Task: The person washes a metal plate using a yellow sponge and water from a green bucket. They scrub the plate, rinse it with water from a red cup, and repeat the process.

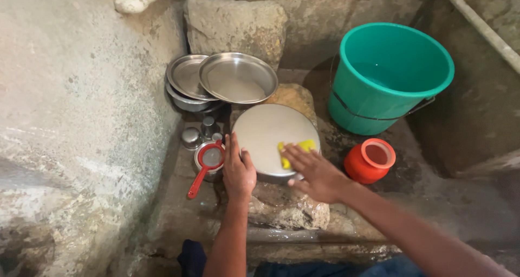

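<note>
- Rough, stained concrete walls [70, 109] close in a low washing corner, with a pale pipe [142, 3] along the top edge.
- My left hand [238, 171] lies flat on the near left rim of a round steel plate [265, 131], fingers spread, steadying it rather than gripping.
- My right hand [317, 174] presses a yellow scrub sponge [295, 150] against the plate's near right part, fingers laid over it.
- That plate rests on a rough stone block [287, 206] at the middle of the wet floor.
- Just beside my left hand lies a red-handled strainer [207, 163], with small steel cups [197, 135] behind it.
- Stacked steel plates [233, 77] lean at the far left corner against a stone slab [235, 22].
- A green bucket [387, 76] holding water stands at the far right, and a small orange pot [371, 160] sits near its base.
</note>
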